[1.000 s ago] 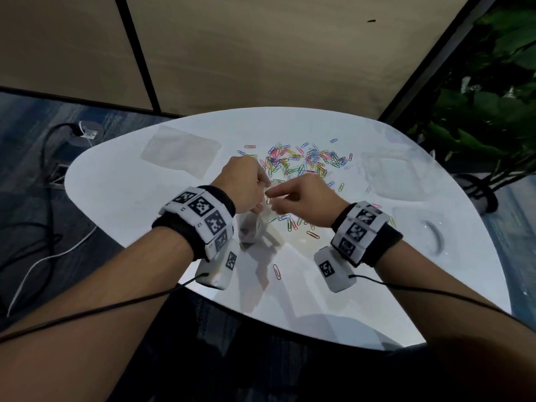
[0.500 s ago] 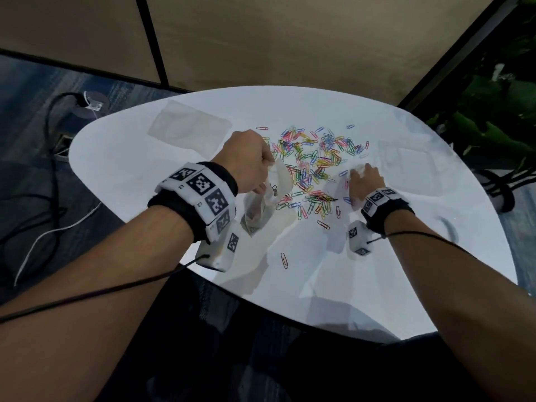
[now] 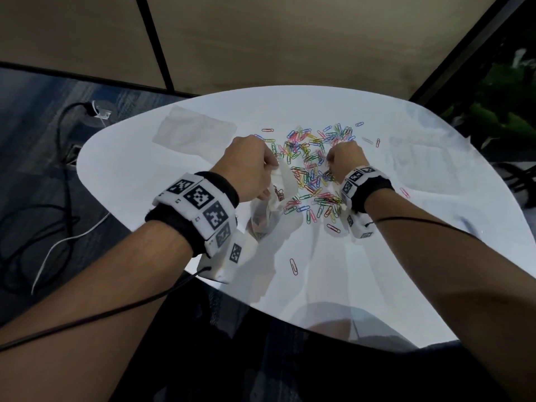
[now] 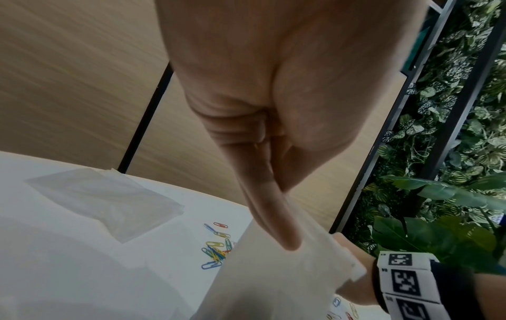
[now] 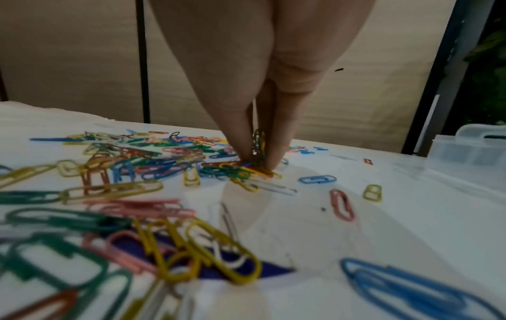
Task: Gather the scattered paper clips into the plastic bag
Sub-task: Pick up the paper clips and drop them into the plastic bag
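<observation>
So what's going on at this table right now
A person is bagging paper clips. The left hand holds the plastic bag open at its rim; a few clips already sit inside. The right hand pinches a small bunch from the colourful pile of paper clips on the white table. Most clips remain loose.

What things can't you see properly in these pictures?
- Head view: left hand hides the crumpled clear plastic bag's mouth; how many colourful paper clips are inside is unclear.
- Head view: right hand's fingertips are hidden behind its back.
- Right wrist view: nearest clips are blurred.
- Left wrist view: bag cut off by bottom edge.
</observation>
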Demonstrator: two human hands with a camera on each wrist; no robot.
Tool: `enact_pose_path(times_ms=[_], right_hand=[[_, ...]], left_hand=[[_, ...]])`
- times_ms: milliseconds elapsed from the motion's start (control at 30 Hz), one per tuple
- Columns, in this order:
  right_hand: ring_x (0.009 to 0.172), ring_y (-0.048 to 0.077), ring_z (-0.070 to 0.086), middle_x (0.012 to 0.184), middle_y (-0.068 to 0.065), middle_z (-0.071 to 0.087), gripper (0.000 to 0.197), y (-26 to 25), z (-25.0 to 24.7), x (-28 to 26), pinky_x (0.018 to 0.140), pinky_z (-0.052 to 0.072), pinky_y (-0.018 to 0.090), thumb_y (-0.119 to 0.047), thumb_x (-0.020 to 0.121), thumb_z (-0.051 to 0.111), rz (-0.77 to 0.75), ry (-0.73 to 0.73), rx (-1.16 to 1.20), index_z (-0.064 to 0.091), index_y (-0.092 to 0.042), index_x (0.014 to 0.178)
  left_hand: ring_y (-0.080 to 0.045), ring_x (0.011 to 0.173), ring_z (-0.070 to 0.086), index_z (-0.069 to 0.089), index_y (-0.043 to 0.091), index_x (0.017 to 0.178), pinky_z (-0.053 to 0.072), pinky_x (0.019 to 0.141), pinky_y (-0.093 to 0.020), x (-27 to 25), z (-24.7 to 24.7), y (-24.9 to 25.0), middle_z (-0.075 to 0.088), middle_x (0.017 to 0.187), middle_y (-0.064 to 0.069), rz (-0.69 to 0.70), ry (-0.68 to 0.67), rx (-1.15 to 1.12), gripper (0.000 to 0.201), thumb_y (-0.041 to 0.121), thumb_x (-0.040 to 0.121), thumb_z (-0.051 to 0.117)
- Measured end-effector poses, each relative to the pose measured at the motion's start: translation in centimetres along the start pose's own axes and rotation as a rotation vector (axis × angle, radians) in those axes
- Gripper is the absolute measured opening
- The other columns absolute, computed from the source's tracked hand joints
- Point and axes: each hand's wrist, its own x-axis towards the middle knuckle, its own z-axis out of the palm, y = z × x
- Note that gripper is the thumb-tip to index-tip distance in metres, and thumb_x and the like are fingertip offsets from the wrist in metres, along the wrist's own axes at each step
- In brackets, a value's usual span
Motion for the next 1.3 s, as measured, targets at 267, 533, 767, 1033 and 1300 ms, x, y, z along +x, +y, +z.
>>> enact_pose_path(times_ms=[267,533,767,1033,1300], right_hand=[[0.086,0.017,0.073,0.094,0.005,0.077,0.019,2.5,-3.6,-1.9,0.087,0.059,0.031,-0.017,0.071,0.082,0.29,-0.146,1.011,0.079,-0.013,0.089],[0.085,0.016,0.073,0.094,0.009,0.075,0.017,-3.9,-8.7,-8.9,0.074,0.058,0.018,0.003,0.088,0.064,0.031,-0.538,1.607,0.068,0.007,0.105],[0.084,0.018,0.076,0.098,0.004,0.077,0.019,-6.2,-8.0,-9.4,0.084,0.061,0.038,-0.017,0.09,0.067,-0.284,-0.298,0.955,0.075,-0.015,0.107],[0.109,0.026,0.065,0.118,0.011,0.069,0.02,1.8,-5.5,-0.3,0.102,0.05,0.045,-0.022,0.09,0.065,0.131,-0.03,0.956,0.073,-0.022,0.109],[0.138,0.041,0.035,0.152,0.024,0.033,0.06,7.0,-0.2,8.5,0.113,0.029,0.047,-0.034,0.101,0.039,0.392,-0.073,0.48,0.025,-0.004,0.151]], left_hand=[[-0.017,0.053,0.071,0.07,0.003,0.112,0.063,0.061,-0.034,0.0,-0.4,0.1,0.061,0.065,0.0,-0.031,-0.001,-0.033,0.025,0.002,0.098,0.049],[-0.024,0.057,0.073,0.07,0.002,0.111,0.064,0.064,-0.039,0.2,-0.5,0.7,0.064,0.064,-0.004,-0.052,0.018,-0.067,0.025,0.001,0.097,0.049],[-0.028,0.06,0.074,0.074,0.0,0.095,0.064,0.064,-0.043,0.5,0.1,1.1,0.07,0.071,-0.013,-0.029,0.043,-0.089,0.02,-0.002,0.093,0.054],[-0.028,0.061,0.074,0.07,-0.001,0.109,0.063,0.062,-0.04,0.8,-0.3,0.9,0.067,0.073,-0.01,-0.046,0.051,-0.149,0.024,0.0,0.098,0.05],[-0.023,0.057,0.074,0.072,0.002,0.106,0.063,0.06,-0.034,1.4,-0.3,-0.2,0.071,0.076,-0.011,-0.033,0.075,-0.142,0.022,0.004,0.097,0.051]])
